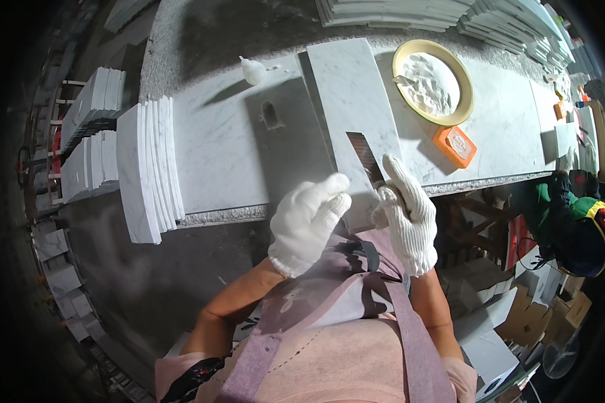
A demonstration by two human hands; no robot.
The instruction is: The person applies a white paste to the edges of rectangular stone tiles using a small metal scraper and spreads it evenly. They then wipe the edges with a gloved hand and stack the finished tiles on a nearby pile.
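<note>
A long white marble slab [346,84] lies across the larger marble surface [215,154] and reaches back from my body. Both my hands wear white knit gloves at its near end. On the left side, my left hand [309,218] is open, with its fingertips bent beside the slab's edge. My right hand [409,218] sits at the right edge, one finger stretched forward and the thumb bent in. A dark brown, finely lined strip [364,156] shows on the slab, its near end at my right thumb. Whether it is an opening or a flat tool, I cannot tell.
A yellow-rimmed basin [469,87] of white material and an orange box [456,146] stand right of the slab. A white squeeze bulb [253,71] sits at left, near upright marble tiles [144,168]. More stacks [396,12] line the back. Another person [575,225] is at far right.
</note>
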